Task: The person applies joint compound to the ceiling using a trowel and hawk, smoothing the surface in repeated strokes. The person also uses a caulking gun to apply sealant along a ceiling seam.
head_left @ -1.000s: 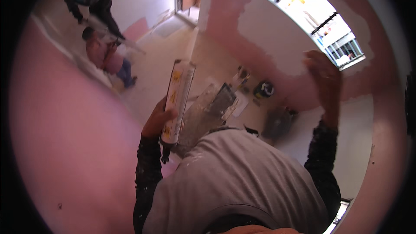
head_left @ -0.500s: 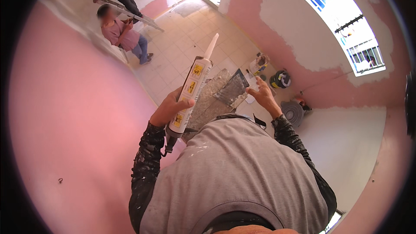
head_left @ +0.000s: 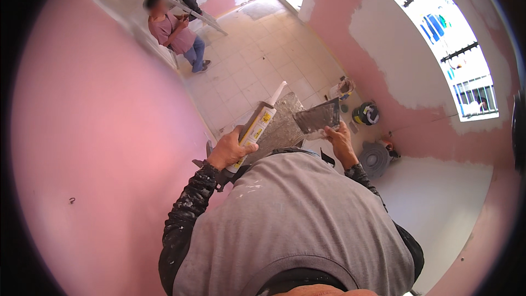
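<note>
i see the caulking gun point(head_left: 253, 132) with its yellow and white cartridge up in front of the chest, tilted so the white nozzle points up and to the right. my left hand point(head_left: 229, 149) has its grip wrapped tight around the lower part of the cartridge and frame. just beside the nozzle tip, the right hand point(head_left: 341, 143) pinches the bottom edge of a wide plaster-smeared trowel blade point(head_left: 318, 117), fingers pressed together on it, the blade held flat-faced and nearly upright. between the two tools and behind them lies a grey, mottled sheet point(head_left: 282, 129) on the floor; i cannot tell what it is made of.

further out, the tiled floor point(head_left: 257, 60) runs toward a doorway. a bucket point(head_left: 366, 113) and a round grey fan-like object point(head_left: 375, 159) sit near the pink wall point(head_left: 405, 93) on the right, which has big white patches under a barred window point(head_left: 466, 71). on the far left side a person in a pink top point(head_left: 178, 35) stands by a long straightedge point(head_left: 186, 8), with another person partly in view beyond.
</note>
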`<action>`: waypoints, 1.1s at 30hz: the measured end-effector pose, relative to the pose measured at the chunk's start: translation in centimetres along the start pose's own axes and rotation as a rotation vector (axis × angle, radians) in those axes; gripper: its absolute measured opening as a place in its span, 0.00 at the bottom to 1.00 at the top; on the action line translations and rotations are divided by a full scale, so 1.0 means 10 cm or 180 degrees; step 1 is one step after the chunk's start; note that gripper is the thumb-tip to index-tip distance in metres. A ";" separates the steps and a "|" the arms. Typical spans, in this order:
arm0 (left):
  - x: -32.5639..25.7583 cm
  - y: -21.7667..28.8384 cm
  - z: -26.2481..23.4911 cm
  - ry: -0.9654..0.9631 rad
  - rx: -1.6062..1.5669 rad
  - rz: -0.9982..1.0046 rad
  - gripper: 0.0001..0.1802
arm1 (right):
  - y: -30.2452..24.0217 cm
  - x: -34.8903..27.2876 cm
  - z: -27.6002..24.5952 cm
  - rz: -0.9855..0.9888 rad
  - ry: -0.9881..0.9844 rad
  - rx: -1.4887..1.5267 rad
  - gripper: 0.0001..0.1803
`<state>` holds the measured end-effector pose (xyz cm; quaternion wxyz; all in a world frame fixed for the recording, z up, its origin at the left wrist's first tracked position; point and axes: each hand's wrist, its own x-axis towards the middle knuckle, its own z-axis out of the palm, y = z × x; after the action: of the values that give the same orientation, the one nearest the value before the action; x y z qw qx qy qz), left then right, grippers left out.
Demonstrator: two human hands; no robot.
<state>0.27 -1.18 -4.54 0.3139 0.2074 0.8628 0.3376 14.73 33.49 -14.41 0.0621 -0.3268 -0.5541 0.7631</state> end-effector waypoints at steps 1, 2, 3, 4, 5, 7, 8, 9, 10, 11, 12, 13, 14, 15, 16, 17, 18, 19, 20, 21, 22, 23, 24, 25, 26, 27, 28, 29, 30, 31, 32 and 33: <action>0.02 -0.07 0.02 0.0104 0.0248 0.0092 0.45 | 0.00 0.00 -0.05 0.0035 -0.0078 0.0118 0.18; 0.07 -0.12 0.04 0.0213 0.0488 0.0196 0.44 | -0.02 0.01 -0.11 0.0058 -0.0151 0.0226 0.17; 0.12 -0.20 0.07 0.0326 0.0619 0.0273 0.44 | -0.04 0.03 -0.15 0.0041 -0.0190 0.0425 0.16; 0.18 -0.28 0.10 0.0437 0.0750 0.0348 0.44 | -0.06 0.07 -0.17 -0.0021 -0.0218 0.0541 0.16; 0.20 -0.32 0.12 0.0544 0.0889 0.0421 0.43 | -0.13 0.03 -0.15 -0.0078 -0.0243 0.0665 0.15; 0.25 -0.38 0.14 0.0456 0.1053 0.0279 0.42 | -0.10 0.09 -0.25 -0.0168 -0.0297 0.0892 0.15; 0.28 -0.38 0.15 0.0401 0.1136 0.0223 0.42 | -0.15 0.08 -0.22 -0.0266 -0.0373 0.0957 0.16; 0.28 -0.39 0.17 0.0435 0.1192 0.0221 0.42 | -0.27 0.05 -0.17 -0.0356 -0.0457 0.1021 0.17; 0.28 -0.40 0.19 0.0470 0.1244 0.0218 0.42 | -0.36 0.03 -0.14 -0.0446 -0.0541 0.1083 0.17; 0.27 -0.42 0.19 0.0491 0.1301 0.0215 0.42 | -0.40 0.01 -0.09 -0.0459 -0.0595 0.1091 0.18; 0.27 -0.43 0.21 0.0473 0.1394 0.0257 0.41 | -0.44 0.00 -0.05 -0.0472 -0.0649 0.1096 0.19; 0.26 -0.44 0.22 0.0455 0.1485 0.0299 0.41 | -0.46 -0.01 -0.02 -0.0484 -0.0703 0.1100 0.20; 0.26 -0.43 0.23 0.0428 0.1588 0.0353 0.41 | -0.47 -0.01 -0.01 -0.0503 -0.0744 0.1116 0.21; 0.26 -0.44 0.23 0.0427 0.1606 0.0377 0.41 | -0.46 -0.01 0.01 -0.0483 -0.0776 0.1130 0.21; 0.25 -0.46 0.23 0.0427 0.1622 0.0402 0.42 | -0.44 -0.01 0.04 -0.0463 -0.0808 0.1142 0.22; 0.25 -0.47 0.25 0.0436 0.1628 0.0429 0.42 | -0.44 -0.01 0.06 -0.0447 -0.0845 0.1143 0.22; 0.25 -0.49 0.25 0.0442 0.1530 0.0481 0.43 | -0.48 -0.05 0.18 -0.0406 -0.0850 0.1205 0.22; 0.22 -0.52 0.26 0.0449 0.1431 0.0532 0.44 | -0.51 -0.10 0.32 -0.0365 -0.0857 0.1267 0.22; 0.22 -0.49 0.25 0.0461 0.1330 0.0582 0.44 | -0.56 -0.12 0.40 -0.0327 -0.0869 0.1325 0.23; 0.23 -0.44 0.25 0.0615 0.1291 0.0681 0.45 | -0.51 -0.06 0.39 -0.0282 -0.1012 0.1339 0.23; 0.24 -0.39 0.26 0.0769 0.1251 0.0778 0.46 | -0.53 -0.05 0.42 -0.0326 -0.1033 0.1400 0.23; 0.23 -0.32 0.25 0.0933 0.1210 0.0858 0.46 | -0.59 -0.07 0.54 -0.0361 -0.1071 0.1459 0.23; 0.24 -0.19 0.19 0.0899 0.0719 0.1052 0.45 | -0.66 -0.11 0.70 -0.0403 -0.1111 0.1521 0.24; 0.25 0.00 0.13 0.0864 0.0212 0.1241 0.44 | -0.80 -0.19 0.89 -0.0439 -0.1085 0.1618 0.23; 0.23 0.21 0.11 0.0829 -0.0295 0.1425 0.43 | -0.85 -0.23 1.01 -0.0471 -0.1153 0.1584 0.22; 0.22 0.44 0.15 0.0832 -0.1247 0.1485 0.36 | -0.89 -0.23 1.12 -0.0516 -0.1230 0.1541 0.22; 0.25 0.50 0.18 0.0695 -0.1547 0.1294 0.32 | -0.92 -0.24 1.19 -0.0562 -0.1304 0.1498 0.21; 0.31 0.57 0.18 0.0543 -0.1838 0.1130 0.29 | -0.96 -0.23 1.26 -0.0644 -0.1447 0.1371 0.19; 0.36 0.63 0.19 0.0378 -0.2126 0.0966 0.26 | -1.00 -0.25 1.31 -0.0731 -0.1423 0.1351 0.19; 0.38 0.68 0.23 0.0701 -0.2586 0.1059 0.21 | -1.05 -0.28 1.38 -0.0820 -0.1394 0.1330 0.19; 0.32 0.77 0.20 0.0769 -0.2576 0.1085 0.20 | -1.14 -0.33 1.41 -0.0938 -0.1353 0.1304 0.19; 0.27 0.87 0.07 0.0795 -0.2556 0.1137 0.20 | -1.20 -0.31 1.41 -0.1060 -0.1342 0.1334 0.19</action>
<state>0.09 6.60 0.20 0.1999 0.1725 0.6455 0.7167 5.96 25.18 -0.02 0.1358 -0.0471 -0.4317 0.8905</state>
